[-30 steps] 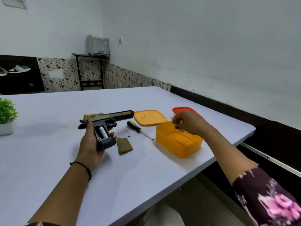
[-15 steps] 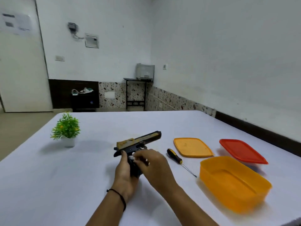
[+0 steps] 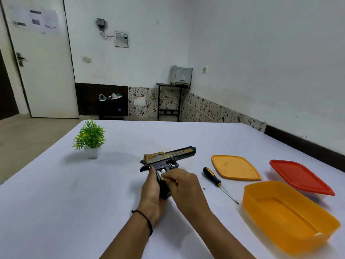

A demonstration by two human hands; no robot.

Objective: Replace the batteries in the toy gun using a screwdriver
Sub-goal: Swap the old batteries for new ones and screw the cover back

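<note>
Toward the near edge of the bench (image 3: 74,202), the left grip (image 3: 151,189) wraps the handle of the toy gun (image 3: 168,157), seemingly light, stiff plastic; the right grip (image 3: 183,186) pinches a small, likely slippery battery (image 3: 160,172) at its open compartment.

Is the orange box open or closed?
Open. The orange box has no lid on it; an orange lid lies flat on the table nearby.

Black-and-gold plastic toy gun (image 3: 169,157), its handle gripped by the left hand (image 3: 151,191). The right hand (image 3: 183,186) pinches a white cylindrical battery (image 3: 159,172) in the gun's open handle. A yellow-and-black-handled screwdriver (image 3: 212,176) lies right of the gun.
</note>
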